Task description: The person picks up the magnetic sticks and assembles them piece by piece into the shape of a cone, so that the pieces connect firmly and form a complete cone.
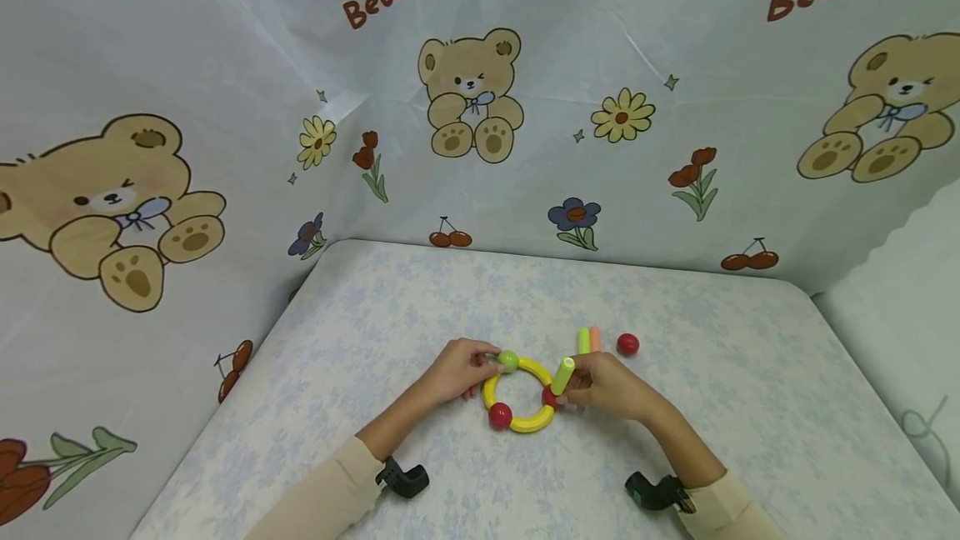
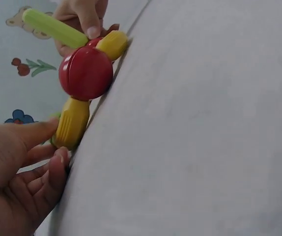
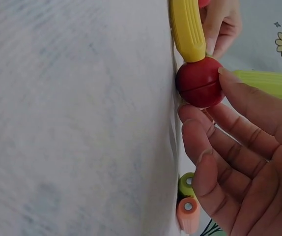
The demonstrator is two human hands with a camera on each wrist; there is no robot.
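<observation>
The left hand (image 1: 459, 372) is pinching the green ball (image 1: 508, 361) of a curved-yellow-rod ring (image 1: 534, 423) lying on the table (image 1: 450, 298); the right hand (image 1: 613, 385) is gripping its right-side red ball (image 1: 550, 397), where a lime-green rod (image 1: 562, 377) is sticking up.

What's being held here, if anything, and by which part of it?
On the ring, the right grip pinches the red ball nearest it by its sides; the left grip holds the green ball, apparently by its outer side.

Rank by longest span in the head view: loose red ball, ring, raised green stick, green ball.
1. Ring
2. Raised green stick
3. Loose red ball and green ball: too alike to rank
</observation>
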